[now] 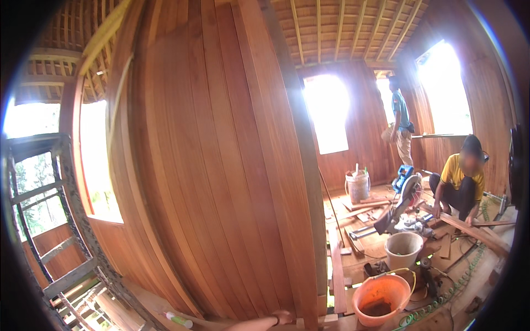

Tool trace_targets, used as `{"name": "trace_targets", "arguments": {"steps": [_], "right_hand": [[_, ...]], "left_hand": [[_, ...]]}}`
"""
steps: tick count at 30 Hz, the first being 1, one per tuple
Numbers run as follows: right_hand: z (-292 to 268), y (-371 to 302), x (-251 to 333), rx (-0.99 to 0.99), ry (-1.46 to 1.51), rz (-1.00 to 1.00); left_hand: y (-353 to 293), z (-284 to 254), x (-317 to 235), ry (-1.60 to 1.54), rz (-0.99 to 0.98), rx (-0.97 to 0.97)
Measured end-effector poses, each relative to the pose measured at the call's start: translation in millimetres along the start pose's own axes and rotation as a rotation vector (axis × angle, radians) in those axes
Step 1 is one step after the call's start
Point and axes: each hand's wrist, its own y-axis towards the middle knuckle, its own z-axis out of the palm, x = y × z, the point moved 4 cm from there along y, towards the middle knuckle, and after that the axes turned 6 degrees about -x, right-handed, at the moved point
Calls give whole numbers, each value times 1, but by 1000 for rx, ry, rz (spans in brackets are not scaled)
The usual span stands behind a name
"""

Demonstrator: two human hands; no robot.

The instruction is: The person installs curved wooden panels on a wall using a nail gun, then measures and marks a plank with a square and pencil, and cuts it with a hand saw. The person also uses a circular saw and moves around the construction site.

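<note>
At near centre, left hand (284,317) by the foot of the vertical-plank wooden wall (215,165); cannot tell how far its grip is open or whether it holds anything. Right hand out of view. Near right: orange bucket (370,293), grey bucket (404,260) beyond; farther, mitre saw (409,190), crouching worker (461,174).

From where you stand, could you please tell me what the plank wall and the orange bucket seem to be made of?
The plank wall looks like wood, smooth and possibly unvarnished, with visible grain and board joints. The orange bucket is probably plastic, smooth but soiled inside, given its bright colour and thin rim.
</note>
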Motion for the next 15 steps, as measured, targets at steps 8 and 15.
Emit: {"name": "trace_targets", "arguments": {"steps": [8,15], "right_hand": [[-9,-12,-7,-46,-10,-16],[2,-28,-29,-54,-7,51]], "left_hand": [[-71,9,83,-230,-332,216],[-37,-32,0,-201,-178,101]]}}
